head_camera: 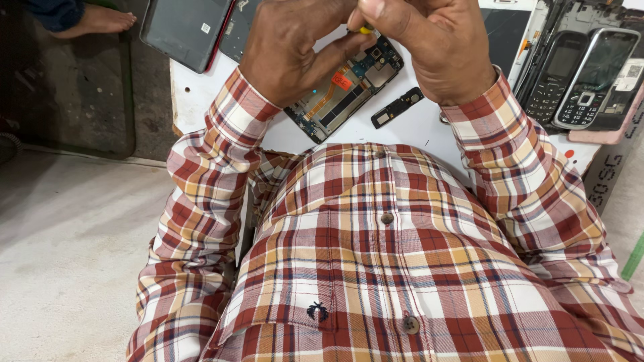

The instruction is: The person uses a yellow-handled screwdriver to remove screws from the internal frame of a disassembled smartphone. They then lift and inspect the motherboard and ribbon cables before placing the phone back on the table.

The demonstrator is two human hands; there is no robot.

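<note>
An opened smartphone [349,87] with its circuit board, an orange flex cable and an orange tab showing lies tilted on a white table [416,127]. My left hand [288,47] rests on its upper left part and holds it down. My right hand [429,47] is closed around a thin tool with a yellow handle [364,29], whose tip points at the phone's top end. A small black cover piece [397,107] lies loose just right of the phone. Both sleeves are red, white and tan plaid.
A dark tablet or phone back [184,30] lies at the table's far left corner. Two old keypad phones [580,77] and other phone parts sit at the far right. Another person's bare foot [97,20] rests on the floor at top left.
</note>
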